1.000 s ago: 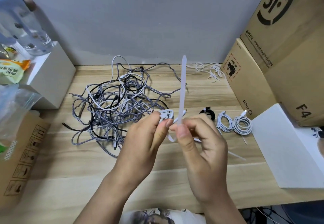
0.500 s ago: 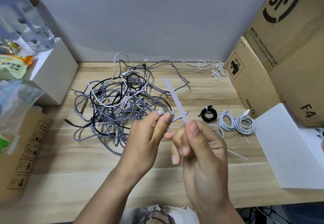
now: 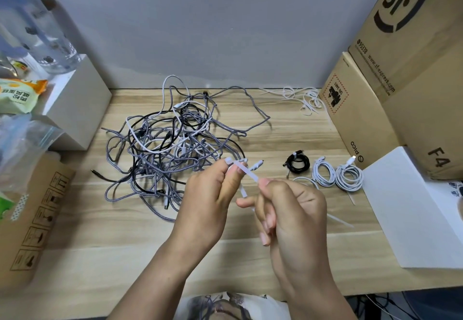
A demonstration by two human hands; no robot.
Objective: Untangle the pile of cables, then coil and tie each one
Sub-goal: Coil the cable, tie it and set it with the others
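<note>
Since a second ago the white zip tie (image 3: 246,172) has swung from standing upright to lying low and slanted between the hands, its free end now drawn into the right hand (image 3: 293,209). That hand's fingers are curled and its thumb and forefinger pinch the tie's tail. The left hand (image 3: 213,199) pinches the tie's head together with a small coiled white cable (image 3: 255,165), of which only the plug end shows past the fingertips; both hands are held above the wooden desk (image 3: 275,134).

Behind the left hand lies one tangled pile of cables (image 3: 170,144), grey braided, black and white, resting on the desk toward the grey wall (image 3: 200,24). To the right sit three finished coils in a row, just beside one another: one black coil (image 3: 298,165) and two white coils (image 3: 337,175). A loose bunch of spare zip ties (image 3: 304,98) lies at the back edge near the wall.

Two stacked cardboard boxes (image 3: 400,74) stand at the right, with a white box (image 3: 416,207) before them. On the left are a white block (image 3: 75,104), a clear plastic bottle (image 3: 37,31) on it, and another cardboard box (image 3: 32,219).
</note>
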